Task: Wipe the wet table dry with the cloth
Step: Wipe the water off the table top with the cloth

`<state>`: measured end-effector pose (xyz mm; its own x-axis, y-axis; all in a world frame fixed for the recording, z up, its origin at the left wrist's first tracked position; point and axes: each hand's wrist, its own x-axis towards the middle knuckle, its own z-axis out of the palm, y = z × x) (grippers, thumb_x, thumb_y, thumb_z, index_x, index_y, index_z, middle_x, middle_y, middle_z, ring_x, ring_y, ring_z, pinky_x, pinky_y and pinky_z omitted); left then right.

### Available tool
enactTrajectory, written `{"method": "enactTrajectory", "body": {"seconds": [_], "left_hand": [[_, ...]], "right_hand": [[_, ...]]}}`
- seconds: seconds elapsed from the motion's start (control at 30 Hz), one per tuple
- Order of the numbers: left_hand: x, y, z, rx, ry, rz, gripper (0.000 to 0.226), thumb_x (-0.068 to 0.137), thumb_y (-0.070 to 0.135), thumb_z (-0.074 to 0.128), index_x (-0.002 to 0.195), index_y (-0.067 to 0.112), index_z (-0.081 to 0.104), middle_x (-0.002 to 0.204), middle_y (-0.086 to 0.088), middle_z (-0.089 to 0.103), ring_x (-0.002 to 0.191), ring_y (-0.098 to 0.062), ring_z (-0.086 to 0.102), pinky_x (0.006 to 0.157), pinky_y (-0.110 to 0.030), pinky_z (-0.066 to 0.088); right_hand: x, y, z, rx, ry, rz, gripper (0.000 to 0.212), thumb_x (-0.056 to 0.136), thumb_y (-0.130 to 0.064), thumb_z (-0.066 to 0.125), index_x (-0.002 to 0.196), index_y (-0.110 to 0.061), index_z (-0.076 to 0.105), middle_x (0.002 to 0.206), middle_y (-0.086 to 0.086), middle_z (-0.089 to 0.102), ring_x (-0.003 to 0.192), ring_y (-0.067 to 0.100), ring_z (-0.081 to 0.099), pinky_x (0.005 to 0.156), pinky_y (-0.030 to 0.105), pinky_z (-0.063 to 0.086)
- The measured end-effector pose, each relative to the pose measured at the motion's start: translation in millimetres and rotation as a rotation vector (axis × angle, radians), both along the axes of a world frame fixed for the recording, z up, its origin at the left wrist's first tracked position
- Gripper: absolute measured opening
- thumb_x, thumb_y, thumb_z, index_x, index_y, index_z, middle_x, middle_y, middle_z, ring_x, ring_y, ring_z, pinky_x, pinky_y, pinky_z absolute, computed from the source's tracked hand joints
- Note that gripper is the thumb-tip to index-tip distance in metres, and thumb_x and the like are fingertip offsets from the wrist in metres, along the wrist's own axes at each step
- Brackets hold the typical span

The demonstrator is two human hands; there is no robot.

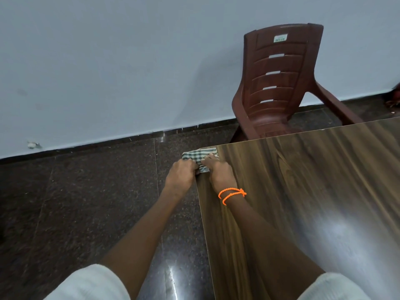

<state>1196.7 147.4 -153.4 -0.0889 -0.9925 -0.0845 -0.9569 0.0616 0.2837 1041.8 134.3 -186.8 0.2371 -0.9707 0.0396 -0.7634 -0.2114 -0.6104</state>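
A green-and-white checked cloth lies bunched at the far left corner of the dark wood-grain table, partly hanging over the edge. My left hand grips the cloth's near end just off the table's left edge. My right hand, with an orange band on its wrist, rests on the table and holds the cloth from the right. The tabletop shines with a pale glare near the right. Both hands cover the cloth's near part.
A brown plastic chair stands beyond the table's far edge, against the pale wall. Dark speckled stone floor spreads to the left of the table. White sleeves show at the bottom corners.
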Motion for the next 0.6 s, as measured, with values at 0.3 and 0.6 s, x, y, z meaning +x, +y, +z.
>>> {"method": "enactTrajectory", "body": {"seconds": [0.3, 0.6], "left_hand": [[-8, 65, -12, -0.009, -0.045, -0.105, 0.019, 0.093, 0.021, 0.054, 0.081, 0.014, 0.066, 0.077, -0.004, 0.066, 0.065, -0.024, 0.064, 0.053, -0.033, 0.044], [-35, 141, 0, 0.067, -0.097, -0.172, 0.018, 0.095, 0.021, 0.049, 0.091, 0.016, 0.066, 0.092, -0.005, 0.067, 0.078, -0.027, 0.067, 0.060, -0.037, 0.048]], "right_hand": [[-18, 76, 1, -0.088, -0.059, 0.049, 0.044, 0.083, 0.006, 0.052, 0.118, -0.015, 0.067, 0.133, 0.007, 0.058, 0.132, 0.017, 0.045, 0.106, 0.035, 0.041], [-42, 162, -1, -0.078, -0.062, 0.026, 0.042, 0.084, 0.005, 0.059, 0.120, -0.016, 0.066, 0.134, 0.003, 0.057, 0.133, 0.010, 0.042, 0.106, 0.027, 0.038]]}}
